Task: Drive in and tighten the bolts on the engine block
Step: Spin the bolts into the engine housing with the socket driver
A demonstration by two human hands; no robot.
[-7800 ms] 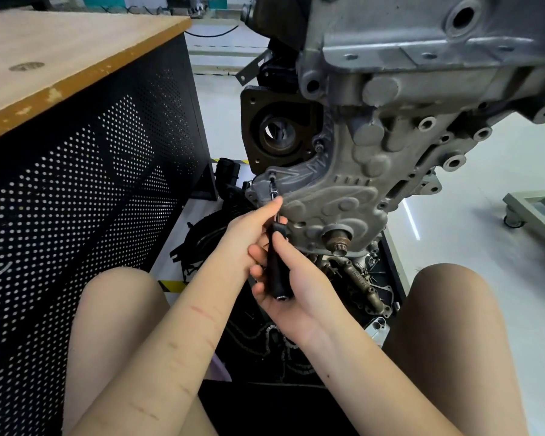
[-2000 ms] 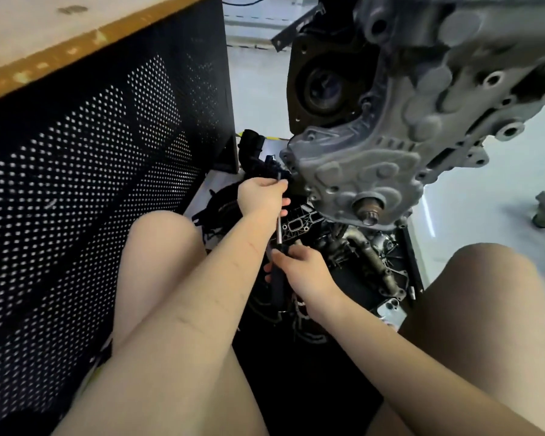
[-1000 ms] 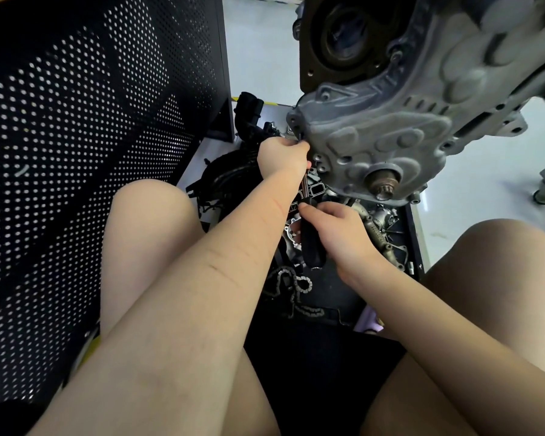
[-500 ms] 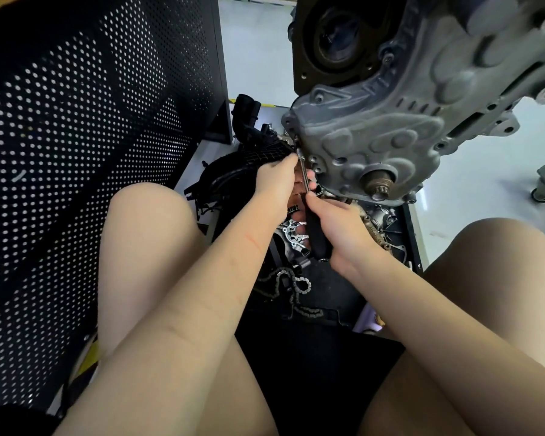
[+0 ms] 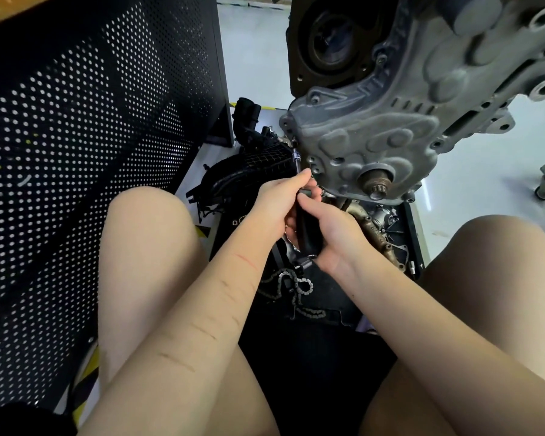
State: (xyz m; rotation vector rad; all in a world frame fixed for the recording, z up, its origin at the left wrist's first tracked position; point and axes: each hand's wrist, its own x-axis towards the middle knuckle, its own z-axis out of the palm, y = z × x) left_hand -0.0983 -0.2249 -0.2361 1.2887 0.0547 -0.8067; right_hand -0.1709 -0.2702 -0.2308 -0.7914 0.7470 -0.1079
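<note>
Head view, looking down between the person's knees. The engine block (image 5: 400, 99) hung above the floor, its grey cast cover facing the camera. A driver (image 5: 307, 228) with a black handle and a thin metal shaft ran up to the cover's lower left edge, where the tip met a bolt (image 5: 294, 142) at a flange hole.

The right hand (image 5: 334, 234) gripped the handle, its fingers curled around it and the thumb lying along the top. The left hand (image 5: 280, 202) pinched the shaft just above the handle, fingers clamped on the metal to steady it.

Progress, as a judgement: one bolt was being driven, and its seating depth could not be told from this view. Several holes along the cover's edge just right of the tip appeared open, as did bosses on the upper right flange, so a good part of the tightening seemed left to do. Whether the small dark heads elsewhere on the cover were seated bolts was too fine to tell.

Below lay a tray (image 5: 412, 234) of loose engine parts, a chain (image 5: 296, 291) coiled in front of it, and a black perforated cabinet (image 5: 85, 158) stood at the person's left.
</note>
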